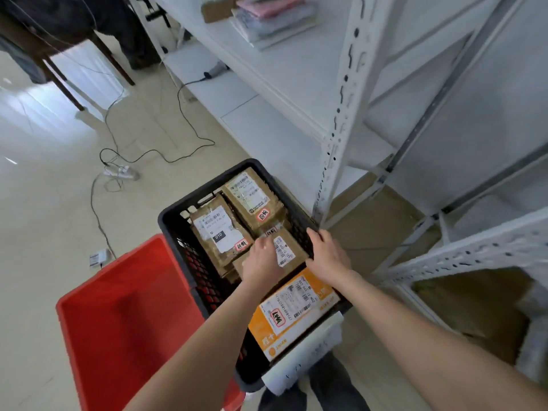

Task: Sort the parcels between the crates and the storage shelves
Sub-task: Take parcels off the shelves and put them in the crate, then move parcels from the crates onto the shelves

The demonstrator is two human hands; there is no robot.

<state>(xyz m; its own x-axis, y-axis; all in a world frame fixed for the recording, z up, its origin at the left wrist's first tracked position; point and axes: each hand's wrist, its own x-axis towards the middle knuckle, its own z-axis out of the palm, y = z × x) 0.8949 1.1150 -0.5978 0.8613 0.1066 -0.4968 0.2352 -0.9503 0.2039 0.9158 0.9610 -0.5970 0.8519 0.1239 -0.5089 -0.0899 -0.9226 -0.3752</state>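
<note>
I see the small brown parcel [283, 252] at frame centre, inside the black crate [169, 215], lying between both hands. The left hand [262, 259] lies on its left side, fingers curled down over that edge and grasping it. The right hand [327, 254] runs along its right edge, fingers fairly straight, wedged between parcel and crate wall; I cannot tell whether they clasp it.

Room is tight: an orange parcel [296, 308] touches its near end, and two larger brown parcels [221, 232] crowd the far side. It is plain kraft brown with a white barcode label.

A red crate [124, 321] stands at lower left, touching the black one. White shelves [341, 114] rise on the right, a cable [189, 126] trailing across the floor at upper left.
</note>
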